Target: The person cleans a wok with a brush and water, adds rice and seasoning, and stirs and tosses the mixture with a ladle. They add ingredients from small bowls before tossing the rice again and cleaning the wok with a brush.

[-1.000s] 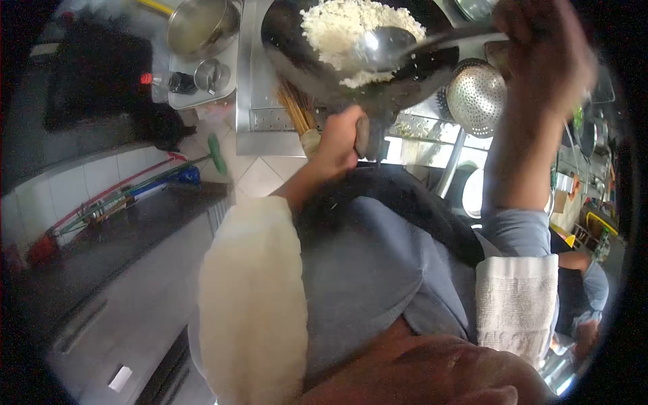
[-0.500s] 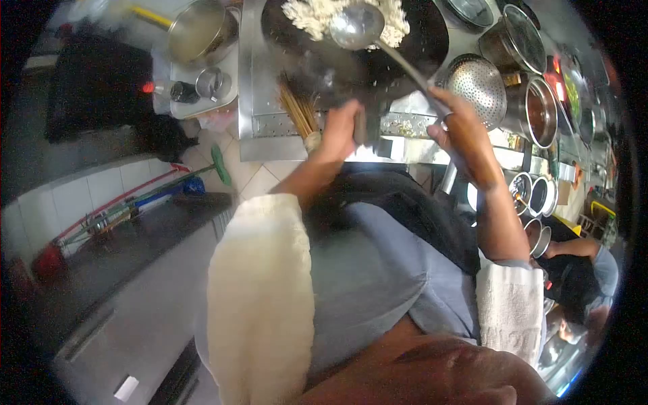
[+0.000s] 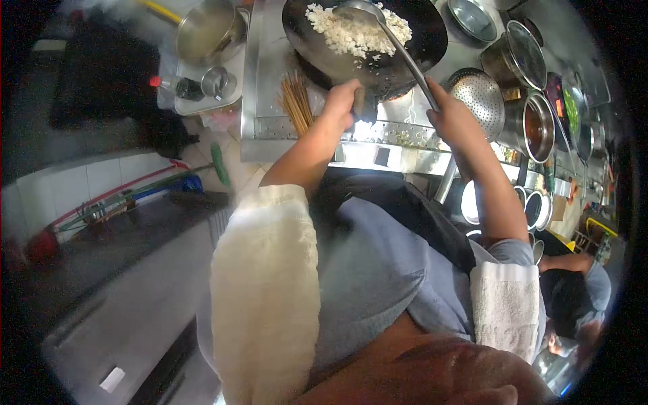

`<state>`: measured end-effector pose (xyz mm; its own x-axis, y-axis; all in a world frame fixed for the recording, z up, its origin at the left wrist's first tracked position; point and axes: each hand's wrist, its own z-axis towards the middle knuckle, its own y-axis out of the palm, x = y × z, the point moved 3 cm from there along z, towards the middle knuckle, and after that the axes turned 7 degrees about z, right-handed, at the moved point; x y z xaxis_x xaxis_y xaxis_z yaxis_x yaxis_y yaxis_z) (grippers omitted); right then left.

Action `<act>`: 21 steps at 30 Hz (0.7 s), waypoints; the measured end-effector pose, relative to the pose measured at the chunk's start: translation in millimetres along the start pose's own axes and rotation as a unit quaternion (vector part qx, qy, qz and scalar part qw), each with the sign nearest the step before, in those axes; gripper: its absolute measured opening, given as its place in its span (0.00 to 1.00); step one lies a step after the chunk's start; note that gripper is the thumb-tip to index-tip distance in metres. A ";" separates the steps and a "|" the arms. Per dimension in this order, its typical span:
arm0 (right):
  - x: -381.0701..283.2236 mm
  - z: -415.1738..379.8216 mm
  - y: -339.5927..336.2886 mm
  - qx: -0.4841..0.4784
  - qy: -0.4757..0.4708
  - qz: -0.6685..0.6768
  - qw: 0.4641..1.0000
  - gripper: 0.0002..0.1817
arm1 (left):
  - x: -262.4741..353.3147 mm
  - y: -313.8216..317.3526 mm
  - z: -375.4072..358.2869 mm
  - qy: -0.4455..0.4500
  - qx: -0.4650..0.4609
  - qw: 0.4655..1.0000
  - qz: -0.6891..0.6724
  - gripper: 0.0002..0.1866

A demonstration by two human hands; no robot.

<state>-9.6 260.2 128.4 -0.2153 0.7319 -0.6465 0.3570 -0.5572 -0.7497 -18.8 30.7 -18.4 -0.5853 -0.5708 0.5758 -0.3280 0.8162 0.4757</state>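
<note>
A dark wok (image 3: 426, 34) stands on the stove with white cooked rice (image 3: 351, 39) inside. My left hand (image 3: 343, 106) is wrapped round the wok's short handle (image 3: 360, 101). In my right hand (image 3: 453, 116) is a long-handled metal ladle (image 3: 403, 55), gripped near the handle's end. Its bowl rests at the far side of the rice, partly over it. Just left of my left wrist lies a bamboo wok brush (image 3: 294, 104) on the steel stove top, its lower end hidden by my forearm.
A perforated strainer (image 3: 477, 94) and metal pots (image 3: 538, 128) stand to the right. At the left, a tray (image 3: 202, 106) bears a bottle and a small metal cup, below a large pot (image 3: 210, 34). Another person's arm (image 3: 567, 263) shows at lower right.
The wok has levelled and come nearer, with the rice more spread out. My right hand has moved slightly left, and the ladle bowl has moved farther up the wok.
</note>
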 end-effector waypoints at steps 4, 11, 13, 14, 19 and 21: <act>4.0 24.7 -1.1 -0.082 0.105 -0.180 0.975 0.42 | 1.4 0.9 -1.2 0.009 0.010 1.000 -0.006 0.06; 37.3 53.3 4.1 -0.024 0.053 -0.177 0.982 0.39 | -0.2 -0.5 -1.2 0.014 -0.006 1.000 -0.007 0.07; 29.3 52.6 -15.3 -0.077 0.101 -0.180 0.976 0.39 | 2.9 -1.3 -5.6 0.017 0.018 1.000 0.009 0.07; 25.6 42.6 -22.4 -0.072 0.102 -0.181 0.976 0.39 | 5.4 0.9 -7.0 0.019 0.013 1.000 0.011 0.07; 54.7 7.3 -49.0 -0.059 0.083 -0.161 0.982 0.36 | 4.9 -4.1 -4.2 0.013 0.018 0.999 0.025 0.07; 53.9 8.0 -56.3 -0.013 0.032 -0.104 0.994 0.32 | 6.6 -1.5 -7.2 0.008 0.025 0.999 0.025 0.08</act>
<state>-48.5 327.9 134.6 -0.2288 0.8541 -0.4671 0.3353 -0.3813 -0.8615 -16.8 25.1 -10.6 -0.5906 -0.5303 0.6082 -0.3353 0.8468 0.4128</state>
